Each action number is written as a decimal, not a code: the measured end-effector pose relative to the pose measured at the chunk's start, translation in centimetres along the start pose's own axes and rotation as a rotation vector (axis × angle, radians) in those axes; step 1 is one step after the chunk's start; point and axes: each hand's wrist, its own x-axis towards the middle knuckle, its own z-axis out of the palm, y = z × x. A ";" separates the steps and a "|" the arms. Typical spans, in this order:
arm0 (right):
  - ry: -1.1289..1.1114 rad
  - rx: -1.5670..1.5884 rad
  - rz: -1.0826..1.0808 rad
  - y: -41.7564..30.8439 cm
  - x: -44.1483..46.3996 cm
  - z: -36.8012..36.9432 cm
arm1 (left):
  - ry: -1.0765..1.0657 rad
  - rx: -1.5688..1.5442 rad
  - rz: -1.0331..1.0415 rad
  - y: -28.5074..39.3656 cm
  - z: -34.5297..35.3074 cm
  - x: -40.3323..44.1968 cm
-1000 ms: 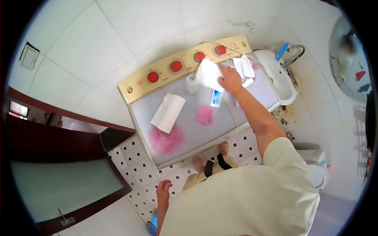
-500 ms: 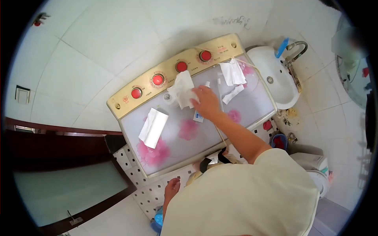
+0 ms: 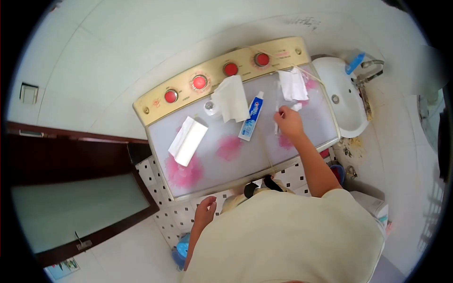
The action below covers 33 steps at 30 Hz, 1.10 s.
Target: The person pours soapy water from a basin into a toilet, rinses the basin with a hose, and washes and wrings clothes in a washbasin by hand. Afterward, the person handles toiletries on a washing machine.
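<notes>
My right hand (image 3: 289, 121) is over the right part of the washing machine top (image 3: 222, 170), fingers closed together. Its fingertips meet a thin white toothbrush (image 3: 276, 128) and a small strip of white tissue (image 3: 296, 107); what they grip is hidden. Left of it lies a blue and white toothpaste tube (image 3: 252, 116). A larger white tissue (image 3: 231, 99) lies beside the tube, partly against a small clear bottle (image 3: 210, 108). Another folded white tissue (image 3: 293, 84) lies beyond my right hand. My left hand (image 3: 205, 211) hangs below the machine's front edge, fingers loosely bent, holding nothing.
A white tissue pack (image 3: 188, 141) lies at the machine's left. Red knobs (image 3: 199, 82) line the gold panel at the back. A white sink (image 3: 347, 120) with a blue tube (image 3: 355, 63) stands right. A cord (image 3: 264, 155) crosses the machine top.
My right hand has moved right, off the large tissue and toothpaste, to the toothbrush and tissue strip. The toothpaste tube now shows fully. My left hand stays low; the view has shifted slightly.
</notes>
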 end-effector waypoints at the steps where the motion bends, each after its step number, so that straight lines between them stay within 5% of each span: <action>1: -0.016 0.138 0.011 -0.6 -0.3 -1.0 | 0.014 0.008 -0.012 -0.1 0.0 -0.2; 8: -0.349 0.219 -0.612 -5.5 -7.2 -0.5 | -0.013 -0.393 0.028 5.3 -0.8 0.4; 12: -0.541 0.048 -0.877 -7.4 -9.9 4.5 | 0.092 -0.714 0.232 9.0 0.9 3.9; 15: -0.642 0.048 -0.915 -8.8 -11.8 5.9 | 0.090 -0.709 0.196 10.3 1.1 5.8; 16: -0.780 -0.010 -0.795 -9.4 -11.9 5.8 | 0.129 -0.779 0.214 10.2 1.2 6.1; 18: -0.673 -0.073 -0.659 -8.6 -11.9 6.7 | 0.205 -0.914 0.255 9.9 1.2 7.0; 23: -0.571 -0.123 -0.594 -4.5 -11.6 7.3 | 0.613 -0.001 0.219 8.4 -4.9 10.8; 26: -0.602 -0.125 -0.557 -4.3 -11.8 6.4 | 0.798 0.375 0.501 9.1 -6.5 13.2; 29: -0.655 -0.150 -0.547 -5.3 -12.6 5.1 | 0.688 0.606 0.370 8.8 -6.9 15.2; 33: -0.670 -0.334 -0.631 -3.4 -13.7 7.5 | 0.649 0.478 0.196 10.2 -7.2 16.6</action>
